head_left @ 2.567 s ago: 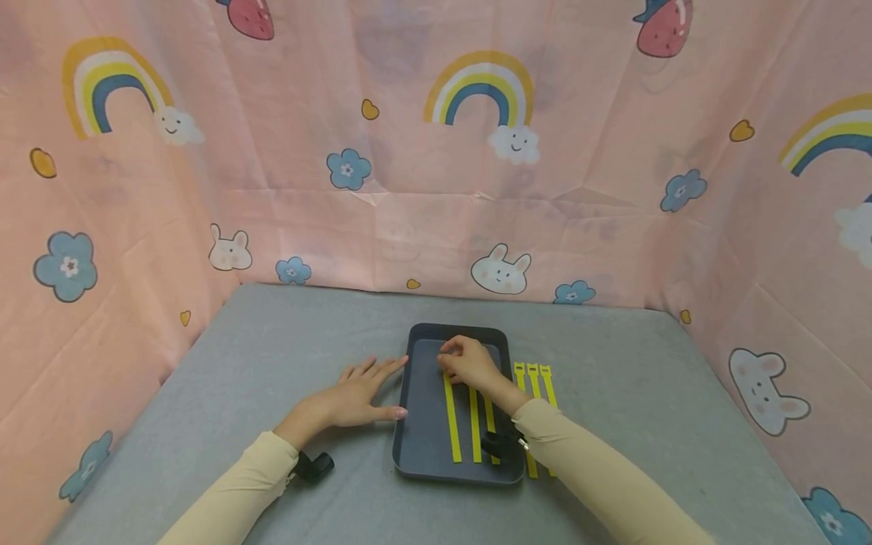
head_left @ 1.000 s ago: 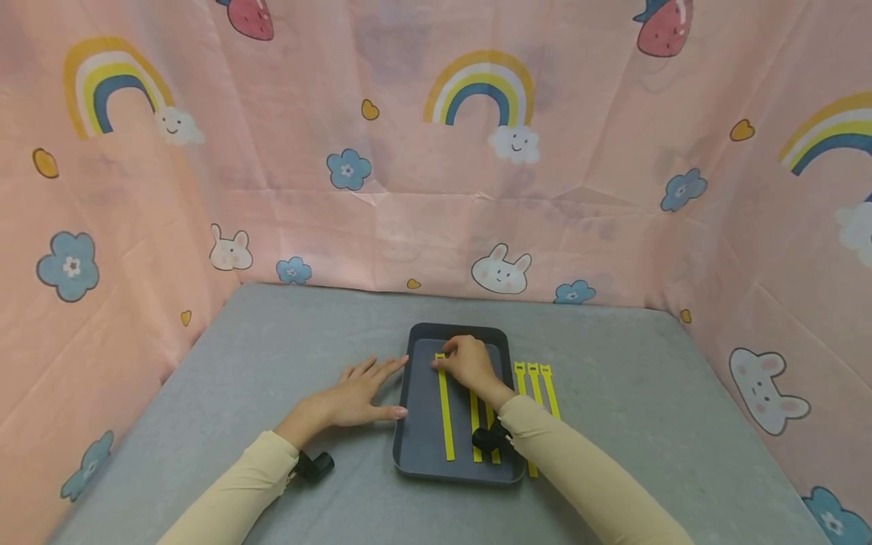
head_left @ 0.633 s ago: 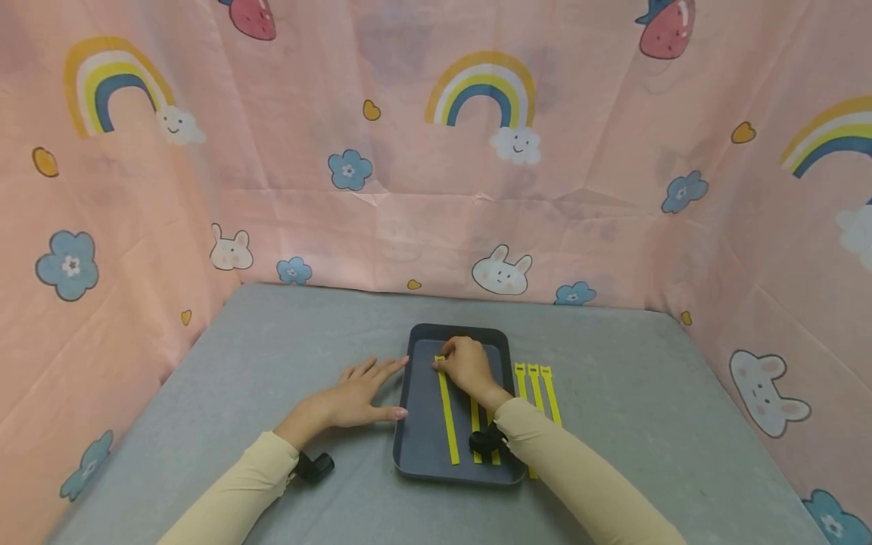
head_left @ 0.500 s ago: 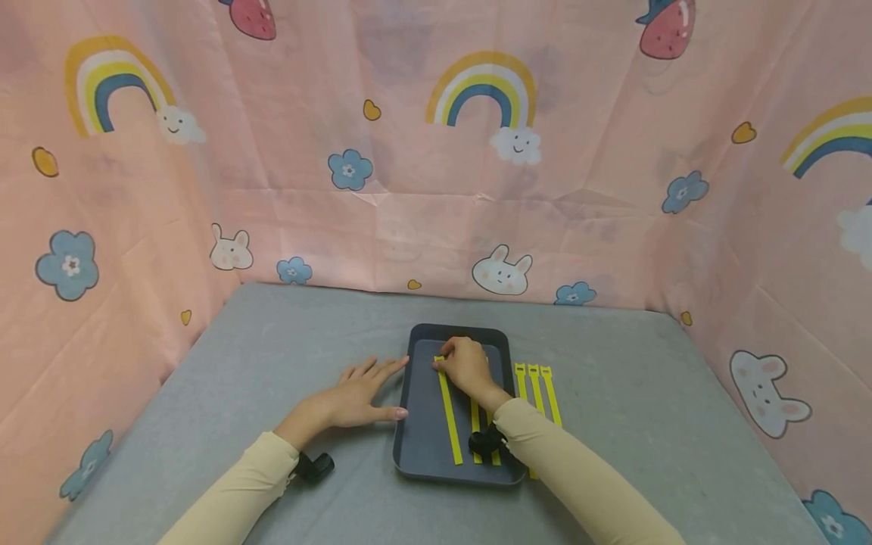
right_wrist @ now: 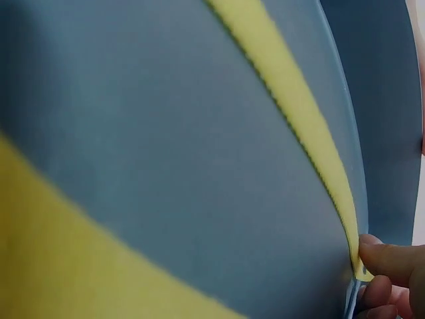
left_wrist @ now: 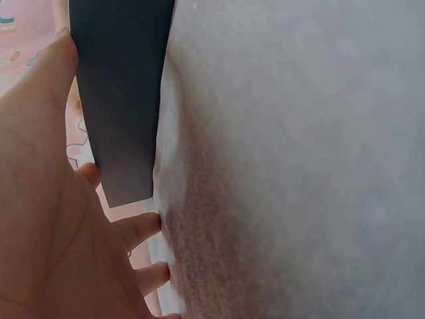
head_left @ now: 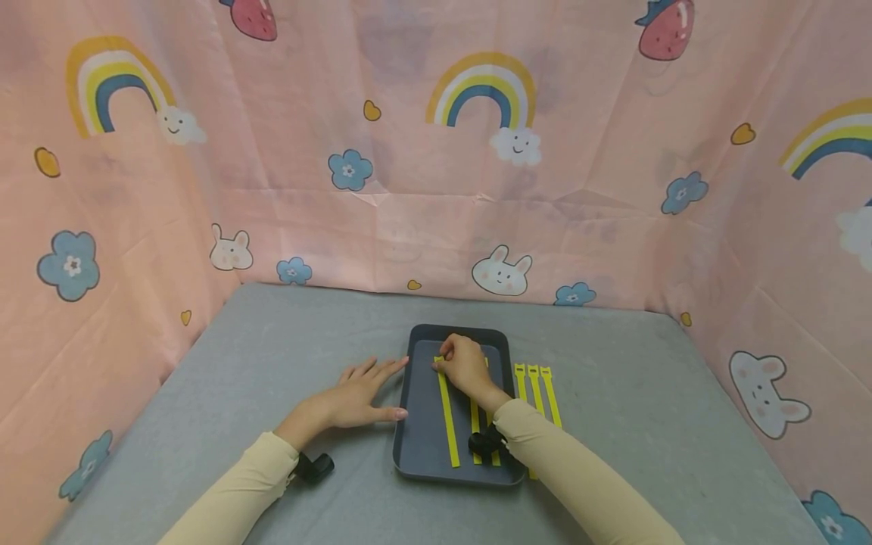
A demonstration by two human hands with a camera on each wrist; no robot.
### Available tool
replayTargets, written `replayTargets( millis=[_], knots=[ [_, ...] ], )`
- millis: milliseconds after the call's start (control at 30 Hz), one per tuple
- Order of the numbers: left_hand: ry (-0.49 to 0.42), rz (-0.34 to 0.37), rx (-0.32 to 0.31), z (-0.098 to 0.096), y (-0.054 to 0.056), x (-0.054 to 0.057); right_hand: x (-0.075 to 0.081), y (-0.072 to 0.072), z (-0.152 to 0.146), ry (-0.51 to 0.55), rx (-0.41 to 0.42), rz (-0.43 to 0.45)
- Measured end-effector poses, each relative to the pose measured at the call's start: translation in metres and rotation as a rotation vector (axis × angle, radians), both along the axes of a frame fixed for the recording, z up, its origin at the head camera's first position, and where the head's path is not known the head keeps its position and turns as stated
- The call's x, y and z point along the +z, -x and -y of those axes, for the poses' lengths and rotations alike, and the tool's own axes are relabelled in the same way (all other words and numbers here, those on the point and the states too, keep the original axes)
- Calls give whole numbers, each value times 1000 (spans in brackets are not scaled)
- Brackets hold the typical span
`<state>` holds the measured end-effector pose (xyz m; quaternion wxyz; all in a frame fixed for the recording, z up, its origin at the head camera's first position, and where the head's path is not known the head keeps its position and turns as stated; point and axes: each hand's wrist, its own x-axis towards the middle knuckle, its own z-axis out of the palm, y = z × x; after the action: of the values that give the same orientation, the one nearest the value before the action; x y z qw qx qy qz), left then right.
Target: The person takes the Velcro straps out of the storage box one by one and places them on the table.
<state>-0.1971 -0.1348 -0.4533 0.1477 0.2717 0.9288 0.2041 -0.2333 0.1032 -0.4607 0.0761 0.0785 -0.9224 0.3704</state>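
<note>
My right hand (head_left: 468, 369) is over the dark grey tray (head_left: 422, 462), its thumb and fingers pinching the slotted top end of a yellow strap cable tie (head_left: 448, 424). In the right wrist view, the thumb (right_wrist: 392, 260) lies against that end, and the cable tie (right_wrist: 292, 100) runs away along the tray floor. Two more yellow cable ties (head_left: 475, 420) lie in the tray, partly hidden beneath my right hand and wrist. My left hand (head_left: 354, 397) spreads its fingers on the table, with thumb and index fingertip touching the tray's left wall (left_wrist: 123, 100).
Right of the tray, three yellow cable ties (head_left: 536, 386) lie side by side on the grey table (head_left: 306, 325), their lower parts hidden by my right sleeve (head_left: 565, 469). A pink patterned cloth (head_left: 409, 227) hangs behind and at both sides.
The pinched cable tie's top end has shifted slightly left and come into sight, while its lower end has swung a little left, then back right. My left hand and the tray have stayed put.
</note>
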Motion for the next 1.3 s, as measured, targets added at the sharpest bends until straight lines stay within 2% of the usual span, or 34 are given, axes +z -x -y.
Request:
replayTargets(
  millis=[167,733,1000,1300],
  knots=[
    [-1,-1,3,0,0,-1,0,-1,0,19,27,-13],
    [1,2,5,0,0,0,0,1,1,-37,73,-49],
    [1,-3,5,0,0,-1,8,0,-2,16,84,-56],
    [-9,-5,0,0,-1,-1,22,-2,-5,115,116,-15]
  ],
)
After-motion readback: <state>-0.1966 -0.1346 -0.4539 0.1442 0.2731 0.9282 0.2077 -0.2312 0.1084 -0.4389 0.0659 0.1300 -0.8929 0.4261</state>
